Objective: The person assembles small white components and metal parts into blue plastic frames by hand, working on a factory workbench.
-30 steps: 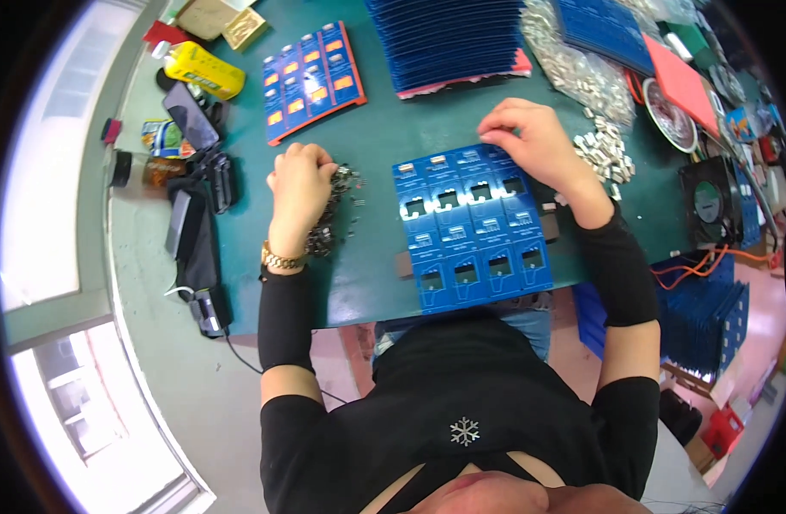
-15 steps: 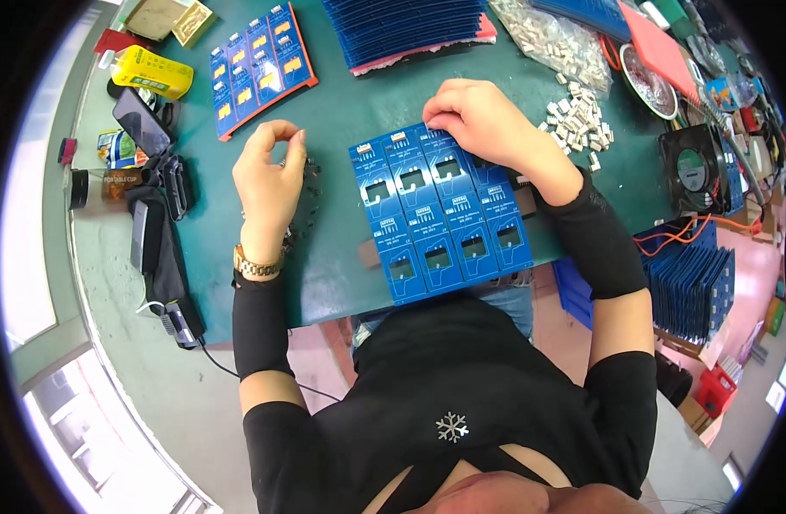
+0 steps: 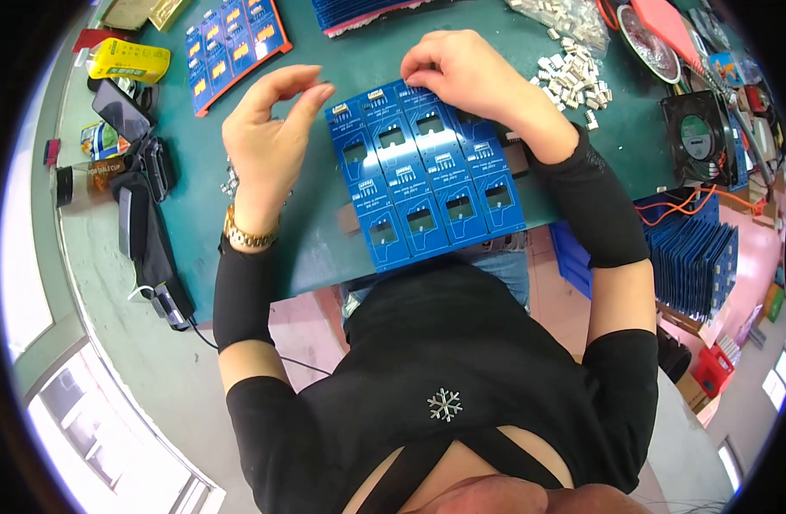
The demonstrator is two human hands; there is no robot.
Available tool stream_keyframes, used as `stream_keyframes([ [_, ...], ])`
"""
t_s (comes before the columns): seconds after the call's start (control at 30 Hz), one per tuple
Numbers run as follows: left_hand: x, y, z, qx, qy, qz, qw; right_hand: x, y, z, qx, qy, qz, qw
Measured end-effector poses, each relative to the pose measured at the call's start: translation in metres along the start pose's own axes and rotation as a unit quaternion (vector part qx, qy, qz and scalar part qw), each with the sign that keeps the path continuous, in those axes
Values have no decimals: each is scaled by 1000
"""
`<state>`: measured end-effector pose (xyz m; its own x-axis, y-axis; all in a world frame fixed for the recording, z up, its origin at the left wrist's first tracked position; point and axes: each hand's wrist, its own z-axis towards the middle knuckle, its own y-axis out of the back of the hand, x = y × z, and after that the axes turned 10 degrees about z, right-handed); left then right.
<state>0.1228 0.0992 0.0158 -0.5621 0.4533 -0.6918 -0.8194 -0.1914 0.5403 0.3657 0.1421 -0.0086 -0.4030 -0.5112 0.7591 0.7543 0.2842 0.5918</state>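
Note:
A blue circuit board panel (image 3: 393, 184) with rectangular cutouts lies in front of me, near the table edge. White connectors (image 3: 376, 96) stand along its far edge at the left columns. My right hand (image 3: 470, 73) is pinched at that far edge, by the third column; its fingers hide whatever is between them. My left hand (image 3: 269, 128) hovers left of the panel, index finger and thumb curved toward each other, their tips close. Anything held there is too small to make out. Small dark parts (image 3: 232, 182) lie partly hidden behind the left wrist.
Loose white connectors (image 3: 573, 77) lie at the right, beside a plastic bag of them. A blue panel with orange parts (image 3: 234, 51) stands far left, and stacked blue boards (image 3: 367, 10) at the back. A black fan (image 3: 697, 137) is at right, a yellow bottle (image 3: 129, 60) at left.
My left hand has moved toward the panel's far left corner from over the small parts. My right hand stays at the panel's far edge. The whole view has shifted, so the table sits higher.

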Motion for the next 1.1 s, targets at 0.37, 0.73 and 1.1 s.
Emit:
stream_keyframes([
  [0.37, -14, -41, 27, 146, 6, 26, 989, 2, 2, 1, 10, -112, 45, 993],
  [0.73, -13, -44, 25, 177, 59, 32, 982, -35, 113, -40, -129, -184, -216, 950],
  [1.1, 5, -47, 23, 174, -36, 191, 965, -45, 104, -35, -123, -254, -290, 915],
])
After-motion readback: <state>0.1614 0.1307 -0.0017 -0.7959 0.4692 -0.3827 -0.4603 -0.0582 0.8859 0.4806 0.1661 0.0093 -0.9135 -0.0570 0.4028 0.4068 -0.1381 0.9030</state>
